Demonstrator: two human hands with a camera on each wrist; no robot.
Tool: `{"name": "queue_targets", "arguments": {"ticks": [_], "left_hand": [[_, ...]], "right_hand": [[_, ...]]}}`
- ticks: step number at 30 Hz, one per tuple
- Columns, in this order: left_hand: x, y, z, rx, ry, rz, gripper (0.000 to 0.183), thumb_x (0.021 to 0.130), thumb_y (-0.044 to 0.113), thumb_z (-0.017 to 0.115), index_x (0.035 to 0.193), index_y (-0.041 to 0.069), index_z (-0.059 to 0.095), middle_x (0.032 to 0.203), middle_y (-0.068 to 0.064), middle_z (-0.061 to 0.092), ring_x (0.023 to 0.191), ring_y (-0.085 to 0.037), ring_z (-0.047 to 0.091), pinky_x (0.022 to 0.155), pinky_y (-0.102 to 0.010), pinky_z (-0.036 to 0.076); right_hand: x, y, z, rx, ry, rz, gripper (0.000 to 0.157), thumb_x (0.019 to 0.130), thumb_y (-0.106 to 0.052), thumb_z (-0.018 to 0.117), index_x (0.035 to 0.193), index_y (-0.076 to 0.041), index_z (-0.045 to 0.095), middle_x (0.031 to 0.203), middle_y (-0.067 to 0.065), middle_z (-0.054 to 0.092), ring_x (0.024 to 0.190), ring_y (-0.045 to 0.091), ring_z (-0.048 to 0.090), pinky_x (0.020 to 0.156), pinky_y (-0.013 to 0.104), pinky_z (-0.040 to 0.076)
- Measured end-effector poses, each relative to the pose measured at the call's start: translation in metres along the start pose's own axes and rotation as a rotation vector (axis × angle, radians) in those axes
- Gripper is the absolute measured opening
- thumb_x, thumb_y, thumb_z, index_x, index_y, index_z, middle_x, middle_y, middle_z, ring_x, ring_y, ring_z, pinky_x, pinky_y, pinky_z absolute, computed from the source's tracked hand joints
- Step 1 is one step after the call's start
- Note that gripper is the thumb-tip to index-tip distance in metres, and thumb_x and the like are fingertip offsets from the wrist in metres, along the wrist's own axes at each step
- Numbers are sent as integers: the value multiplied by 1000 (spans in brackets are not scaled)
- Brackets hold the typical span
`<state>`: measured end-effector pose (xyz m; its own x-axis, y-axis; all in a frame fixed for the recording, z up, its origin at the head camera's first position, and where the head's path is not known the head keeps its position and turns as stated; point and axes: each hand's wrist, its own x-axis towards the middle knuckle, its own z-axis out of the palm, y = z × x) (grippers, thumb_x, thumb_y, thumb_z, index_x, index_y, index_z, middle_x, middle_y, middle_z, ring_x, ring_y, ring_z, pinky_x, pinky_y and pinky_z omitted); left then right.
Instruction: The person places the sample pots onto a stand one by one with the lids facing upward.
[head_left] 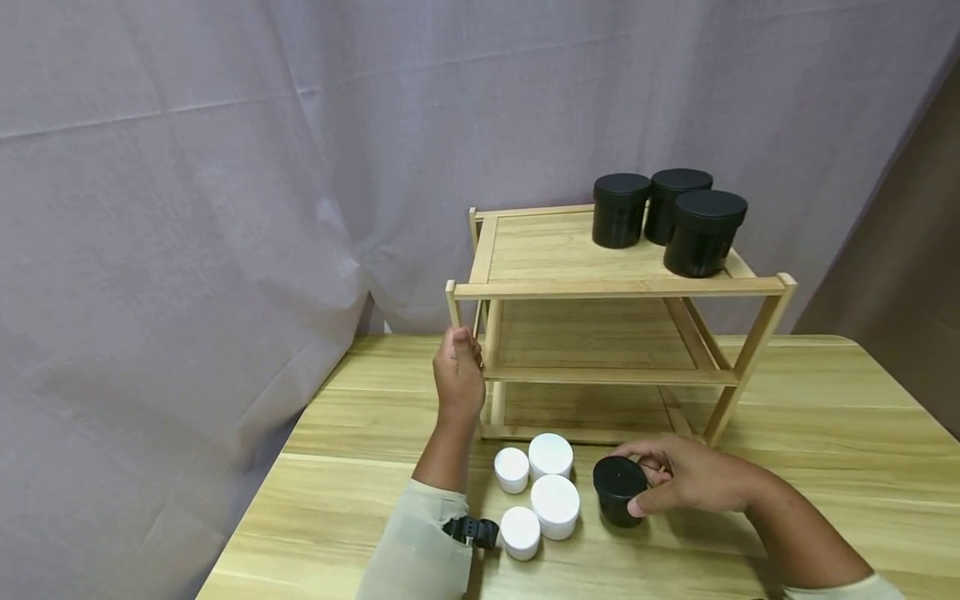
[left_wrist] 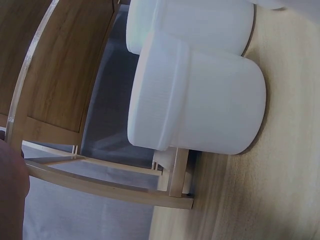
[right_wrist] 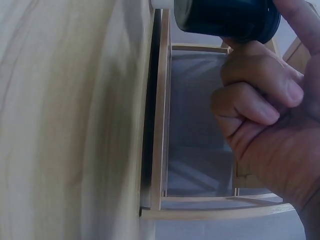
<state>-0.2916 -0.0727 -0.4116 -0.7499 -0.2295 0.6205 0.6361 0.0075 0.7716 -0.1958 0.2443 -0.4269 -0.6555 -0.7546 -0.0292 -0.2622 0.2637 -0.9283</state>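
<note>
My left hand (head_left: 459,375) grips the left front post of a wooden shelf rack (head_left: 615,289), thumb pointing up. In the left wrist view only part of that hand (left_wrist: 12,187) shows at the edge, against the rack's frame. With thumb and fingers my right hand (head_left: 690,477) pinches a small lidded black jar (head_left: 619,490) in front of the rack. The right wrist view shows this jar (right_wrist: 225,17) held just above the tabletop, two fingers curled beneath the grip. Left of it stand white lidded jars (head_left: 555,505), two larger and two smaller.
Three larger black jars (head_left: 705,233) stand at the right of the rack's top shelf. Below are a middle shelf (head_left: 592,337) and a bottom one (head_left: 585,408). The rack stands on a wooden table (head_left: 360,467), with a grey curtain (head_left: 225,208) behind.
</note>
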Motion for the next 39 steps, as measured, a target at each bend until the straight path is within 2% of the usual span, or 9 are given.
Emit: {"name": "queue_targets", "arguments": {"ticks": [7, 15, 18, 25, 30, 34, 39], "left_hand": [[1, 0, 0, -1, 3, 2, 85, 97, 83, 32, 81, 1, 43, 62, 10, 36, 55, -4, 32, 53, -18, 32], [1, 1, -1, -1, 1, -3, 83, 97, 83, 33, 81, 2, 43, 62, 9, 35, 55, -4, 32, 52, -18, 31], [1, 1, -1, -2, 2, -5, 81, 97, 84, 34, 80, 5, 43, 62, 8, 35, 55, -5, 32, 52, -18, 31], [1, 0, 0, -6, 3, -9, 79, 97, 85, 33, 80, 8, 42, 62, 9, 35, 55, -5, 32, 52, -18, 31], [1, -1, 0, -6, -2, -7, 80, 97, 83, 34, 79, 6, 42, 63, 8, 36, 55, -4, 32, 52, -18, 31], [1, -2, 0, -11, -3, -9, 82, 98, 83, 34, 80, 3, 42, 63, 8, 36, 56, -4, 32, 53, -18, 31], [1, -2, -1, -13, 1, -14, 79, 97, 84, 34, 80, 6, 43, 63, 8, 36, 56, -4, 32, 52, -18, 31]], "right_hand": [[-1, -4, -3, 71, 8, 2, 51, 100, 1, 75, 147, 11, 58, 69, -13, 44, 59, -4, 38, 45, 24, 28], [-3, -9, -4, 71, 25, -20, 51, 99, 2, 75, 147, 10, 59, 73, -11, 43, 64, -4, 41, 46, 26, 31], [-3, -11, -5, 74, 26, -20, 52, 99, 2, 76, 147, 10, 58, 74, -9, 38, 65, -3, 39, 47, 29, 29], [-6, -15, -6, 33, 43, -41, 50, 99, 1, 76, 147, 6, 61, 69, 8, 27, 64, 0, 33, 48, 32, 28], [-8, -21, -4, -15, 75, -61, 49, 98, 0, 79, 145, 4, 64, 70, 18, 25, 63, -1, 33, 47, 31, 29], [-8, -24, -2, -59, 100, -77, 48, 97, -2, 81, 143, 0, 67, 69, 19, 26, 63, -4, 34, 46, 30, 29], [-12, -32, -1, -118, 154, -43, 48, 97, -8, 83, 142, -3, 68, 69, 17, 27, 60, 6, 30, 50, 28, 32]]}}
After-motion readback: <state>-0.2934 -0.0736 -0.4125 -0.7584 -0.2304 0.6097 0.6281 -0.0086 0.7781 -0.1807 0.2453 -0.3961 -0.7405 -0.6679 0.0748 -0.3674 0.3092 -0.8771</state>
